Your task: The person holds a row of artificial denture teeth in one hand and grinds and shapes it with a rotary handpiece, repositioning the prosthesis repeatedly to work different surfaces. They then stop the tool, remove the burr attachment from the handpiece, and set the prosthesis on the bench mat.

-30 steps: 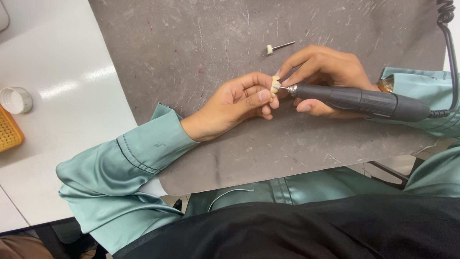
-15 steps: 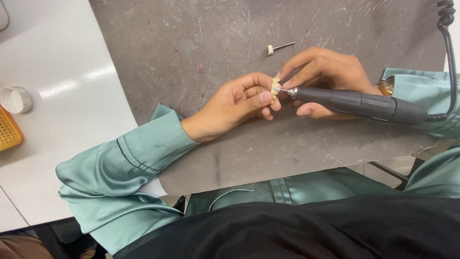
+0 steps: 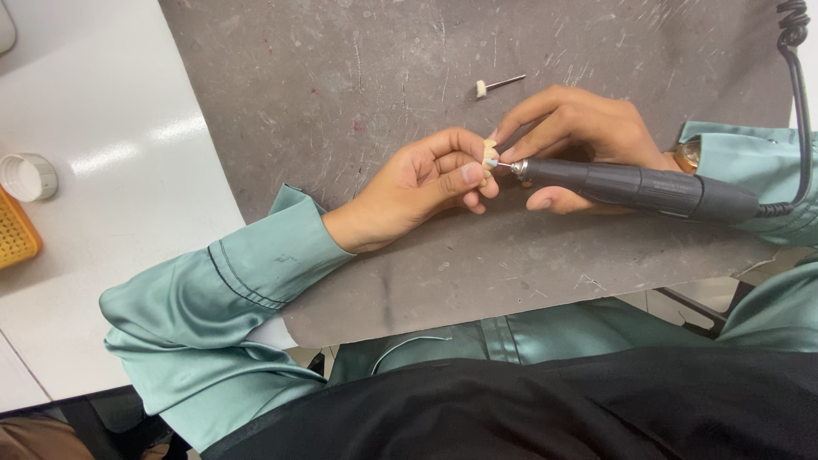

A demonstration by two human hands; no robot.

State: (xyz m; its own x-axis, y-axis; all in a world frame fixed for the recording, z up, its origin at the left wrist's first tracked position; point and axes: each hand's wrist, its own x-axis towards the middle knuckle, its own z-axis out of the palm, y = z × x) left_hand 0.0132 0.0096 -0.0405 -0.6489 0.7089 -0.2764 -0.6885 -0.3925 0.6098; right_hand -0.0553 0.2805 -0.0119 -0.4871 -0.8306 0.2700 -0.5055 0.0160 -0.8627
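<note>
While the thumb and fingertips of the left hand [image 3: 417,183] pinch a small cream-coloured piece [image 3: 490,156], the remaining fingers curl loosely beneath it, knuckles turned upward. Directly right of that piece, the metal tip of a black rotary handpiece [image 3: 635,186] touches its surface. Around the handpiece, the right hand [image 3: 573,140] closes in a pen-like grip: index and middle fingers extend forward toward the piece, and the thumb presses from below. Both hands rest low over a grey scratched mat [image 3: 341,77], wrists nearly flat, forearms in pale green sleeves [image 3: 230,298] angling outward from the piece. Rightward of the piece, a black cord [image 3: 799,102] leaves the handpiece's rear. Beyond the piece lies a loose felt-tipped bur [image 3: 498,84]. Far left of the piece sit a white round cap [image 3: 27,177] and a yellow tray [image 3: 15,238].
</note>
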